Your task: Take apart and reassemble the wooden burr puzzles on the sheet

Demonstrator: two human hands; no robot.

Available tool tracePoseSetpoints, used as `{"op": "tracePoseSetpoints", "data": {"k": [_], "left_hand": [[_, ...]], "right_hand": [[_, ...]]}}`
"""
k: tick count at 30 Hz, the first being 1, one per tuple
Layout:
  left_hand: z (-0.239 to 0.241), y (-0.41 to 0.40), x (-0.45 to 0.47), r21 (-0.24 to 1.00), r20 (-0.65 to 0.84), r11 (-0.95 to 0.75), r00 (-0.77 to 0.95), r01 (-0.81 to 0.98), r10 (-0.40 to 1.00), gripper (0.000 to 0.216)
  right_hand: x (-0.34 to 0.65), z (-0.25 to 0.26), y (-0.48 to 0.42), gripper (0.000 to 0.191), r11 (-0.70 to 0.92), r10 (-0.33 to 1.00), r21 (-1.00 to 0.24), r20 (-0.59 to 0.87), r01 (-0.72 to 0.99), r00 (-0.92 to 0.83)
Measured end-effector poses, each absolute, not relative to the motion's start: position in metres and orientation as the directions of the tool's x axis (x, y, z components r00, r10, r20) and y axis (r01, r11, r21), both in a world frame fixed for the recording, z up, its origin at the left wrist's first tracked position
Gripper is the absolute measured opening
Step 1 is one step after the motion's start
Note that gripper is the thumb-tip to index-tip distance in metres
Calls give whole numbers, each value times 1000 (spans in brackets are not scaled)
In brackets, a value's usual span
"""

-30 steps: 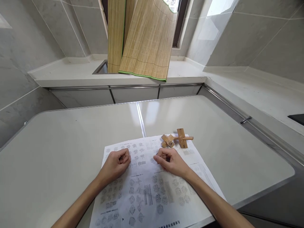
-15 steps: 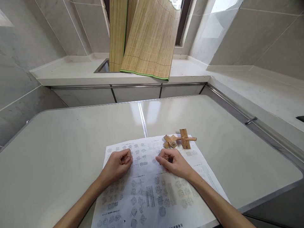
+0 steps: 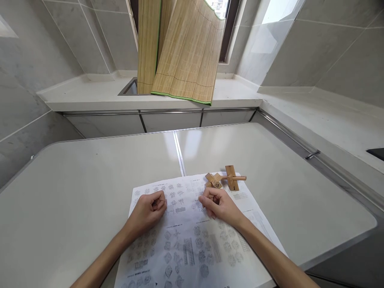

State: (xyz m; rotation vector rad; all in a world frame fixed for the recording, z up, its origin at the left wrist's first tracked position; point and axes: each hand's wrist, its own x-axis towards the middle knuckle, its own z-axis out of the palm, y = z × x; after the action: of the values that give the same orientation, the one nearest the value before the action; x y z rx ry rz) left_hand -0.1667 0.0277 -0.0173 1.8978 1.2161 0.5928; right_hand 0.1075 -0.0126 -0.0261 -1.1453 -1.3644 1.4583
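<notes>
A large printed paper sheet (image 3: 195, 240) with rows of small diagrams lies on the table. On its left part rests my left hand (image 3: 150, 208), curled into a loose fist with nothing visible inside. My right hand (image 3: 218, 203) lies on the sheet further right, fingers curled and thumb against the index finger, also with nothing showing in it. Just beyond my right hand is a wooden puzzle assembly (image 3: 231, 178) of flat lettered pieces crossed on a round stick. Its left cluster sits close to my right knuckles, partly hidden by them.
The pale table (image 3: 75, 192) has a metal seam (image 3: 179, 154) across its middle. Behind it runs a white counter (image 3: 99, 96) with a sink edge (image 3: 129, 86). A bamboo mat (image 3: 186, 56) hangs down in front of the window. Another counter (image 3: 339, 120) flanks the right side.
The view has tilted slightly, so the scene sits a little lower and to the left. Both hands stay curled in almost the same places on the sheet; the wooden puzzle stays put.
</notes>
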Motion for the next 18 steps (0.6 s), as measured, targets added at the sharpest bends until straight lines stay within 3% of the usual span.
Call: {"op": "tracePoseSetpoints", "data": {"k": [5, 10, 18], "left_hand": [[-16, 28, -167, 813, -29, -230, 432, 535, 901, 33], [-17, 29, -167, 813, -20, -240, 437, 530, 899, 33], [-20, 29, -167, 807, -9, -250, 435, 535, 900, 32]], "right_hand": [[110, -34, -9, 60, -76, 975, -966, -20, -247, -220], [115, -33, -5, 71, -133, 972, -797, 13, -589, -236], [127, -35, 0, 71, -222, 955, -532, 48, -817, -291]]}}
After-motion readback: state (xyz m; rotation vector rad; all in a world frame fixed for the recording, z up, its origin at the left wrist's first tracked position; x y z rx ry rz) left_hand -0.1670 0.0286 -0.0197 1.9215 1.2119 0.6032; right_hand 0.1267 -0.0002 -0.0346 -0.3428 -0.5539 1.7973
